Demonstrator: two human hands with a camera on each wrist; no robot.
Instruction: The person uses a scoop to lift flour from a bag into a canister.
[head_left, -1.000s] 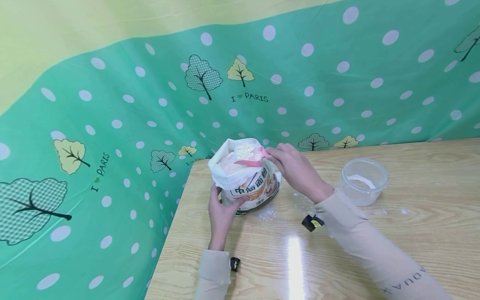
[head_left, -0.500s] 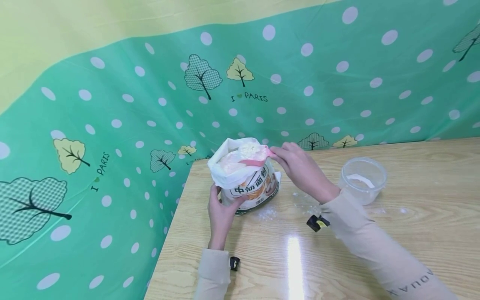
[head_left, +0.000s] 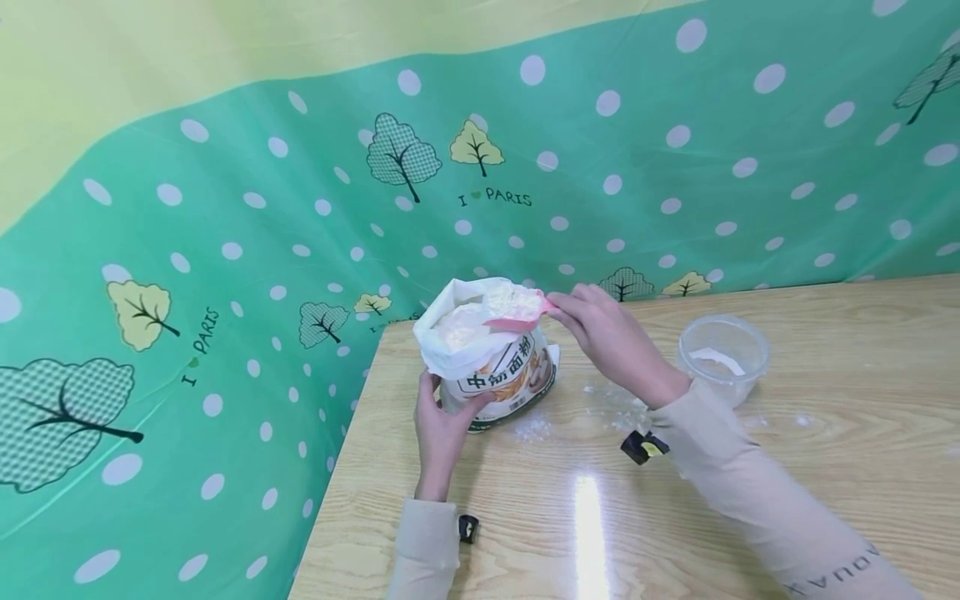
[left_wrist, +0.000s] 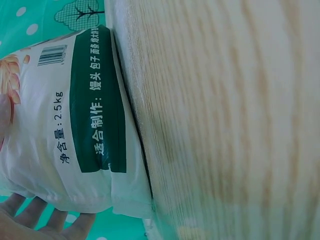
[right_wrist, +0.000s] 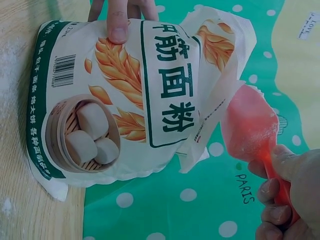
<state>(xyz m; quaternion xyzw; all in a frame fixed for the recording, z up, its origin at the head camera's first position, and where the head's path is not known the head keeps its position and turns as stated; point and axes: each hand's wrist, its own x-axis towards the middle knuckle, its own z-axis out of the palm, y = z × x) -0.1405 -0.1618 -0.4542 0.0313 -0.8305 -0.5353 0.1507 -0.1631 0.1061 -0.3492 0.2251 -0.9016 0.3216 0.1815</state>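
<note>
An opened bag of flour (head_left: 517, 367) stands on the wooden table, its white top rolled outward. My left hand (head_left: 444, 425) grips its lower near side, thumb across the front; in the left wrist view, fingers (left_wrist: 55, 222) reach round the other side. A pink scoop (right_wrist: 250, 122) is held by its handle in my right hand (head_left: 611, 333), the fingers wrapped round it. Heaped with flour (head_left: 512, 300), the scoop sits over the right part of the bag's mouth. In the right wrist view its underside shows beside the bag's rim.
Right of the bag stands a clear round plastic tub (head_left: 756, 354) with something white inside. White powder (head_left: 534, 428) is scattered on the table (head_left: 525, 533). A green patterned cloth (head_left: 300, 208) hangs behind and to the left.
My right hand has drawn the flour-filled scoop slightly to the right, towards the bag's rim. My left hand keeps its hold on the bag.
</note>
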